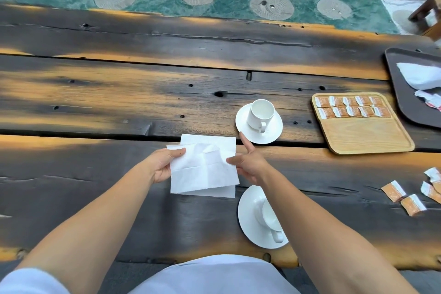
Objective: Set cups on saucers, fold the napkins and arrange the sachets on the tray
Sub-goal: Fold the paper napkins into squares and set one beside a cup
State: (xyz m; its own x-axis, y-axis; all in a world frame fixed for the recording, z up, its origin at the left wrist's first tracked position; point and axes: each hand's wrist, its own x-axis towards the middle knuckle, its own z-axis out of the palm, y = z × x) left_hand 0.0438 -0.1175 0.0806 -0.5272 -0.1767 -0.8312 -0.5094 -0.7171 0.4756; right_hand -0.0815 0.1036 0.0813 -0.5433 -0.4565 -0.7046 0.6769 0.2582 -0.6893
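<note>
We hold a thin, creased white paper napkin [204, 166] above the charred plank desk [119, 93]: left hand [162, 164] pinching its left edge, right hand [248, 164] pinching the right edge, forefinger pointing out. Two glossy white cups sit on round saucers, far [259, 124] and near [261, 217]. Orange sachets [353, 106] line the pale wooden tray [365, 136]; loose ones [410, 198] lie right.
</note>
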